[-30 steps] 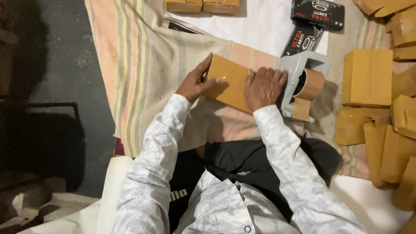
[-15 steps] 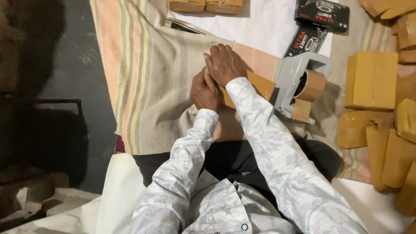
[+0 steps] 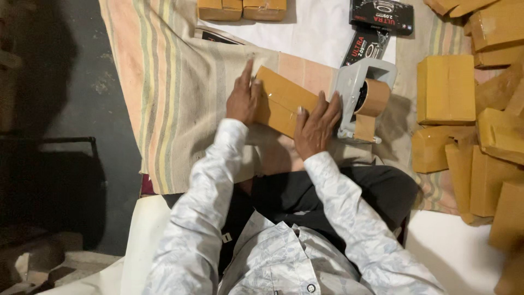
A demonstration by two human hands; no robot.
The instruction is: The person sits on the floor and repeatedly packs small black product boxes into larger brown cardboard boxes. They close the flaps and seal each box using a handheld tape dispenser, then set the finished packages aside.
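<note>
A small flat brown cardboard box [image 3: 284, 99] lies tilted on a striped cloth [image 3: 174, 98] in front of me, with clear tape along its top. My left hand [image 3: 243, 97] presses flat against the box's left end, fingers pointing away. On the near right corner rests my right hand [image 3: 316, 123], fingers spread over the cardboard. A grey tape dispenser [image 3: 363, 98] with a brown tape roll stands just right of that hand.
Many sealed brown boxes [image 3: 446, 90] are heaped at the right. Two more brown boxes [image 3: 241, 9] sit at the far edge. Two black packages [image 3: 376, 27] lie beyond the dispenser on a white sheet [image 3: 305, 33]. Dark floor lies to the left.
Half a second ago both hands were bunched together over the box's left end. Now they have spread apart, the right hand back at the right corner, the left at the left end.
</note>
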